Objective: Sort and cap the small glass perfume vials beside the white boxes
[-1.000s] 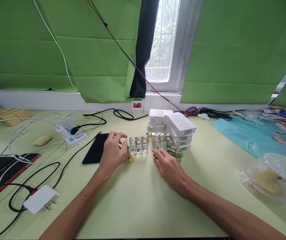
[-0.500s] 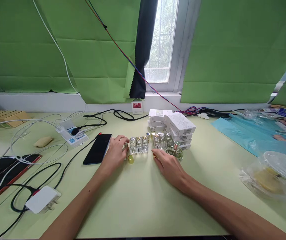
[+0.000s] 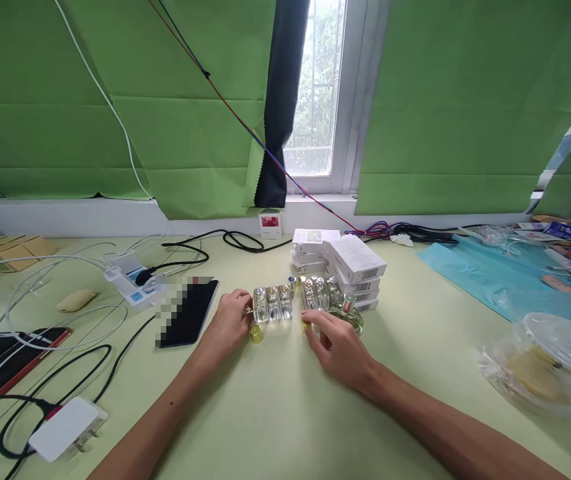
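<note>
Three clear glass perfume bottles (image 3: pixel 272 304) stand in a row before me, with gold necks showing. At the left end of this row my left hand (image 3: pixel 232 317) has its fingers closed round another perfume bottle, mostly hidden by the fingers. A loose yellow cap (image 3: pixel 256 334) lies just in front. My right hand (image 3: pixel 338 343) pinches a small yellow-gold cap (image 3: pixel 306 324) on the table. Behind it are more perfume bottles (image 3: pixel 319 293), packed close together. A round greenish bottle (image 3: pixel 354 318) lies partly behind the right hand.
Stacked white boxes (image 3: pixel 358 257) stand behind the bottles. On the left are a phone (image 3: pixel 192 313), a power strip (image 3: pixel 132 280), a charger (image 3: pixel 68 427) and loose cables. To the right lie a blue plastic sheet (image 3: pixel 470 273) and a clear lidded container (image 3: pixel 540 367).
The view has tilted up slightly and shifted, so the table sits lower in the picture. Both hands stay at nearly the same spots, with the right fingers a little more bent.
</note>
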Demonstrator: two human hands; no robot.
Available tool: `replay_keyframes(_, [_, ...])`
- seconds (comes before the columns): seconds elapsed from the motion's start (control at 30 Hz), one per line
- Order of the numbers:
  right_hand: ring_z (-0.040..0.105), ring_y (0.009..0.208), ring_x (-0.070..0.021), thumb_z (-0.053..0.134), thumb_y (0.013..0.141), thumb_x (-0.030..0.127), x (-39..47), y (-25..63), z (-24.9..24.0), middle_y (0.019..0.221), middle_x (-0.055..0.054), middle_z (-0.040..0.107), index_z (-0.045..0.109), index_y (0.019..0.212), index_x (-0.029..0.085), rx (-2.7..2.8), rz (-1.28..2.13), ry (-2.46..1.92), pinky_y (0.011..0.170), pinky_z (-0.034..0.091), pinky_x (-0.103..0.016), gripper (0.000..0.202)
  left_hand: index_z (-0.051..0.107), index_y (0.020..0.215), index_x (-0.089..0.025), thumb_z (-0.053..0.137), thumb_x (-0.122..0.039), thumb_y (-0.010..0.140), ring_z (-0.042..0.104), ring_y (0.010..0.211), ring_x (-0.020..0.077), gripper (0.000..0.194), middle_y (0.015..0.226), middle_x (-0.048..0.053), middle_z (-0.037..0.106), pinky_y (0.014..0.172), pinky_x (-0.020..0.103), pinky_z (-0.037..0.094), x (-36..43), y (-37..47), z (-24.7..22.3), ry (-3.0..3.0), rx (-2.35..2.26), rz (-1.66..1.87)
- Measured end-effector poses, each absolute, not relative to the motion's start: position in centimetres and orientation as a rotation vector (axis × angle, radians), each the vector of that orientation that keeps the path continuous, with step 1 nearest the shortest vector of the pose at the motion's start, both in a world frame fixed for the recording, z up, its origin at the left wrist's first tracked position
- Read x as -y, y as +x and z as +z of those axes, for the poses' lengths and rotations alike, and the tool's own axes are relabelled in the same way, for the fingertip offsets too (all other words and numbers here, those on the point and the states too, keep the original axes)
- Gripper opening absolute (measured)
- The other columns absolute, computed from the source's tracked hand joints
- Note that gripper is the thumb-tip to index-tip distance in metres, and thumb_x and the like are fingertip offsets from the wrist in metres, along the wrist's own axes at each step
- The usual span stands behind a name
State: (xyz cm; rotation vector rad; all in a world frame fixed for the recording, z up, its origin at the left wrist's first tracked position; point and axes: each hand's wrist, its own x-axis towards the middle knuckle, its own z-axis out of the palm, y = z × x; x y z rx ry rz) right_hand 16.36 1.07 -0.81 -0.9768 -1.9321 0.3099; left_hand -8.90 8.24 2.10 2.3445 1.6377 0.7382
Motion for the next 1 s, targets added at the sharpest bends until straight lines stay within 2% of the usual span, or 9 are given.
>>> replay_keyframes(0.33, [0.045,0.049,-0.0074,0.050,0.095,0.015,-1.2,16.2,-1.3,0.106,-0.005,0.072,0.063,0.104,0.021,1.899,0.363,-0.964,0.054,0.043,-0.025,0.017,0.062,0.080,-0.019,0.047,-0.017,0.080,0.057,0.090,0.0263,0.015,0.095,0.010,0.064,0.080,0.038,0.050,-7.8,-8.8,2.2,2.301,-1.646,0.742])
replay_keyframes(0.73, [0.046,0.050,-0.0079,0.049,0.094,0.014,-1.1,16.2,-0.9,0.100,-0.007,0.073,0.065,0.101,0.019,1.882,0.366,-0.943,0.052,0.042,-0.024,0.017,0.055,0.082,-0.021,0.043,-0.029,0.086,0.058,0.088,0.0254,0.015,0.095,0.009,0.060,0.081,0.038,0.049,-7.6,-8.4,2.9,2.294,-1.676,0.750])
replay_keyframes(1.0, [0.047,0.049,-0.0079,0.051,0.093,0.015,-1.3,16.3,-1.2,0.099,-0.006,0.072,0.065,0.101,0.020,1.862,0.370,-0.943,0.052,0.044,-0.024,0.017,0.048,0.081,-0.023,0.041,-0.032,0.089,0.059,0.076,0.0228,0.014,0.084,0.006,0.061,0.071,0.035,0.047,-7.3,-8.2,3.9,2.278,-1.775,0.823])
